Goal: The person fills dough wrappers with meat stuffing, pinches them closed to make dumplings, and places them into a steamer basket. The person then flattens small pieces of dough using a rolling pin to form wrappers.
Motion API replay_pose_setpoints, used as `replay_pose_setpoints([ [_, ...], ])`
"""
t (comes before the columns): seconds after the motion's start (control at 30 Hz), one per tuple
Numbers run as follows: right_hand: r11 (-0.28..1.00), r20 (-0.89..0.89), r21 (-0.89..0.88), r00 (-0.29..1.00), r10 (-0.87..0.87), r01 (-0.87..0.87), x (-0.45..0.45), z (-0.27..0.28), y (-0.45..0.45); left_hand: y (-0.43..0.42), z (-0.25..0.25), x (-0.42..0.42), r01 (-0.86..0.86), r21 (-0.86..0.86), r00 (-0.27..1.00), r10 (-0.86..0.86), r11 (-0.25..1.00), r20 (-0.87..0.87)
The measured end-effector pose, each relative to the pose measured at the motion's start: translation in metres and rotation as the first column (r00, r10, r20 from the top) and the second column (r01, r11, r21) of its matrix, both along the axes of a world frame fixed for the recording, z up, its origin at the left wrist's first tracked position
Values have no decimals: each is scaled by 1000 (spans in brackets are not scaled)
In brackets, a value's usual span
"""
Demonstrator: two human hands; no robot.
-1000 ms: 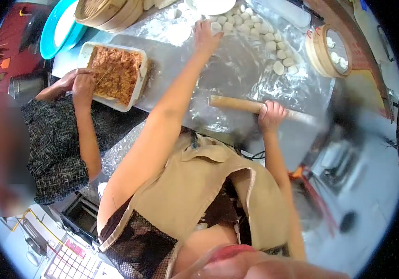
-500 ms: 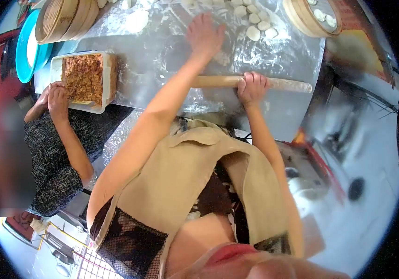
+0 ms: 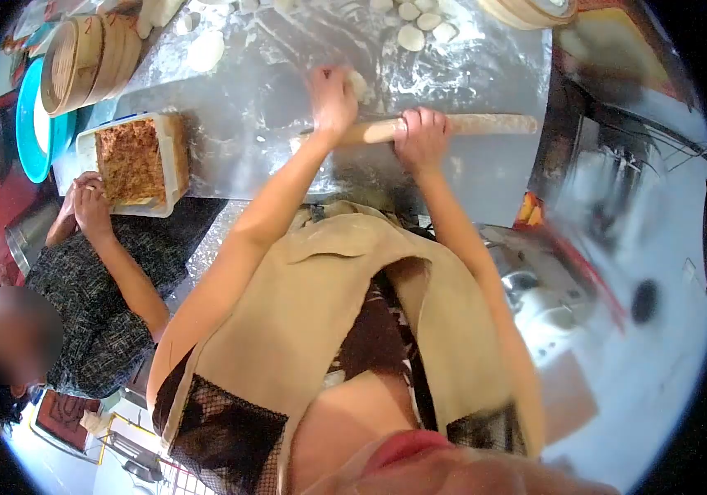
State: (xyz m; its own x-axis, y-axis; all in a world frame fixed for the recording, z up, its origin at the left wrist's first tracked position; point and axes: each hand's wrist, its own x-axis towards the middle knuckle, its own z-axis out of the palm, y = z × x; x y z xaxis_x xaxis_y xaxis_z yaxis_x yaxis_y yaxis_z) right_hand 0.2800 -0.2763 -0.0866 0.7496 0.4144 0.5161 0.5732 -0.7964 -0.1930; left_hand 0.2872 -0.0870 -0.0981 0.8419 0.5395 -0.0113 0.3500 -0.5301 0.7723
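My right hand (image 3: 423,139) is closed around a wooden rolling pin (image 3: 489,124), which lies crosswise on the floured metal table (image 3: 246,157). My left hand (image 3: 334,99) is just left of it, fingers curled and slightly blurred, with a small pale piece of dough (image 3: 358,85) at its fingertips. The left forearm crosses over the pin's left end. Beyond my hands sit several small dough rounds (image 3: 411,38). A larger flat dough round (image 3: 206,52) lies further left.
On the left stands a tub of brown filling (image 3: 131,161); a co-worker's hands (image 3: 89,206) are at its edge. Behind it are bamboo steamers (image 3: 81,62) and a turquoise basin (image 3: 33,157). Another bamboo steamer (image 3: 526,11) stands at the far right.
My left hand has drawn back from lying spread on the table, and its fingers are now curled at a dough piece. My right hand keeps hold of the rolling pin. The view has shifted.
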Motion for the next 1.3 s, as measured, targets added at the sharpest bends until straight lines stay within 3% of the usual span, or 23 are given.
replay_pose_setpoints([
  [0.07, 982, -249, -173, 962, -114, 71, 4, -2, 6, -14, 12, -20, 265, -220, 931, -309, 939, -194],
  [0.17, 977, -200, -159, 965, -171, 140, 58, 4, 39, -10, 4, 27, 464, -82, 812, -461, 882, -359],
  [0.2, 983, -152, -112, 975, -163, 147, 73, -3, 45, -6, 4, 41, 473, -88, 807, -471, 877, -356],
  [0.27, 973, -193, -194, 968, -162, 124, 65, 3, 47, 10, 7, 61, 732, -150, 623, -742, 665, -248],
  [0.33, 981, -120, -191, 991, -58, 35, 39, -8, 31, 17, 22, 30, 640, -182, 704, -664, 747, -253],
  [0.4, 971, -210, -229, 970, -120, 71, 9, 5, 25, 16, 17, -3, 453, -192, 820, -491, 871, -293],
  [0.43, 959, -289, -260, 938, -189, 113, 6, 9, 28, 15, -3, 5, 455, -193, 821, -493, 869, -287],
  [0.5, 956, -257, -260, 945, -204, 135, 48, -11, 46, 11, -36, 14, 661, 101, 739, -620, 744, -265],
  [0.53, 971, -315, -217, 934, -169, 103, 71, -34, 52, 11, 11, 33, 528, -189, 702, -550, 828, -452],
  [0.57, 983, -358, -165, 924, -132, 77, 87, -41, 58, 15, 14, 25, 529, -193, 701, -554, 826, -449],
  [0.6, 942, -575, -333, 801, -168, -42, 76, -3, 61, 27, 17, 26, 574, -163, 708, -586, 803, -394],
  [0.63, 942, -565, -334, 807, -173, -32, 46, 8, 55, 38, 21, 22, 615, -134, 707, -619, 777, -342],
  [0.67, 970, -386, -242, 915, -116, 21, 13, 6, 44, 42, 28, -2, 444, -190, 836, -481, 876, -265],
  [0.7, 989, -188, -137, 979, -75, 50, -9, 6, 38, 41, 29, -13, 439, -194, 838, -478, 877, -264],
  [0.77, 983, -284, -176, 953, -107, 58, -1, 7, 49, 39, 24, -30, 401, -158, 853, -431, 902, -293],
  [0.8, 968, -245, -250, 966, -78, 15, 32, 7, 65, 38, 27, -13, 522, -42, 777, -495, 852, -390],
  [0.9, 945, -281, -319, 959, -27, -67, 56, -2, 83, 58, 30, 25, 605, -152, 647, -594, 782, -479],
  [0.97, 943, -349, -312, 937, -3, -113, 37, 0, 82, 72, 28, -7, 630, -117, 653, -605, 768, -455],
  [1.03, 974, -340, -227, 937, -82, 3, -23, 5, 56, 73, 7, -48, 348, -191, 881, -390, 918, -268],
  [1.1, 965, -252, -260, 963, -95, 27, 8, -9, 72, 64, 3, -48, 354, -262, 871, -418, 898, -257],
  [1.17, 958, -160, -283, 982, -101, 52, 41, -9, 96, 62, 15, -5, 525, -43, 713, -467, 850, -524],
  [1.23, 900, -389, -431, 913, -124, -61, 70, 13, 119, 81, 18, 1, 643, 60, 696, -551, 763, -460],
  [1.3, 939, -345, -336, 938, -42, -81, 25, -3, 92, 96, 23, -14, 415, -184, 806, -454, 891, -380],
])
